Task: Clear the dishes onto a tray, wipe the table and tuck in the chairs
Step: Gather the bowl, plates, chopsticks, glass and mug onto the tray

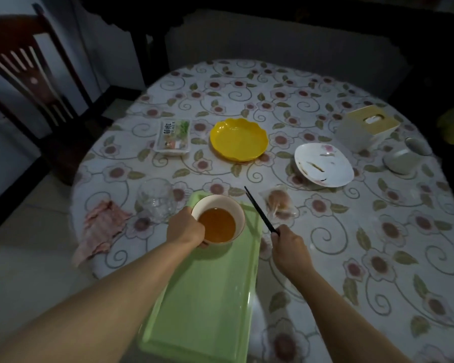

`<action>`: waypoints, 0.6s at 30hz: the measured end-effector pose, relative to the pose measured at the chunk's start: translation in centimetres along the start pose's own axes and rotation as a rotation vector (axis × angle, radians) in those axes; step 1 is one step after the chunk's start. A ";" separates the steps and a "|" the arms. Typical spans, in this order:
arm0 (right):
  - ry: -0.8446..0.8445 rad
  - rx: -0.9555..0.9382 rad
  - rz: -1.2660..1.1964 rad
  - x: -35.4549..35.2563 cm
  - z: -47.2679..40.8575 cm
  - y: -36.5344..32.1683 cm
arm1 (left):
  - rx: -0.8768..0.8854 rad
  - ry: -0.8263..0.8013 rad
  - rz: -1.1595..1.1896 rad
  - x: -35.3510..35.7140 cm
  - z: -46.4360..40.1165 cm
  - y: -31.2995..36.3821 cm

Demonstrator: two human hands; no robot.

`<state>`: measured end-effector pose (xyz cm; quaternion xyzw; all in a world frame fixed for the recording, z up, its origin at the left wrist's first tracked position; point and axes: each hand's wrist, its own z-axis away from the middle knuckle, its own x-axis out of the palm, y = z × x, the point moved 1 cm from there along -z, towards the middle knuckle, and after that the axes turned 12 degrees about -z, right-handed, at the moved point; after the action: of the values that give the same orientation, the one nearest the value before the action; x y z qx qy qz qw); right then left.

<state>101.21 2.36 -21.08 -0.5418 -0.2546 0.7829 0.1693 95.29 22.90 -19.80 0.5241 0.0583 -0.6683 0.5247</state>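
The left hand [186, 226] grips the near-left rim of a bowl [219, 218], thumb side on the edge and fingers curled under it. The bowl is pale, round and partly filled with amber-brown liquid; it sits at the far end of a light green tray [207, 305], a long plastic rectangle with a raised lip that lies on the table's near edge. The right hand [290, 244] is clenched around the near end of dark chopsticks [260, 210], which slant up and away over the tray's right edge.

Just left of the bowl stands a clear glass [156, 199], with a crumpled pink cloth [102, 227] beside it at the table edge. Right of the chopsticks lies a wrapped bun [279, 201]. Farther back are a scalloped yellow plate [238, 139], a white plate [324, 165] smeared with dark streaks, and a sealed food packet [173, 136]. A tissue box [367, 127] sits far right. The table [378, 244] wears a flowered cloth; a dark wooden chair [32, 82] stands at the left, away from it.
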 end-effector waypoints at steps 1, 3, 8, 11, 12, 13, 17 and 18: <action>-0.014 -0.012 0.023 0.4 -0.2 -0.2 | -0.003 0.005 -0.018 -0.1 -0.3 -0.6; -0.035 -0.038 0.080 0.8 -0.6 -0.5 | -0.001 0.007 -0.037 -0.1 -0.7 -1.4; -0.066 -0.093 0.227 1.4 -2.7 -1.4 | -0.010 0.032 -0.108 0.3 -1.6 -2.2; -0.068 -0.128 0.254 1.8 -4.4 -2.1 | -0.025 -0.006 -0.100 0.5 -2.1 -2.6; -0.067 -0.150 0.266 2.0 -5.0 -2.3 | -0.034 -0.013 -0.095 0.6 -2.3 -2.8; -0.072 -0.176 0.282 2.3 -5.7 -2.5 | -0.051 -0.011 -0.083 0.7 -2.6 -2.9; -0.073 -0.245 0.373 3.2 -7.1 -3.3 | -0.073 -0.003 -0.031 0.7 -2.8 -3.0; -0.069 -0.250 0.376 3.4 -7.4 -3.4 | -0.073 -0.005 -0.012 0.8 -2.9 -2.9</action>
<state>106.86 8.60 -23.80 -0.5694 -0.2499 0.7811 -0.0572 95.04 25.50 -23.03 0.5026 0.0848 -0.6702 0.5395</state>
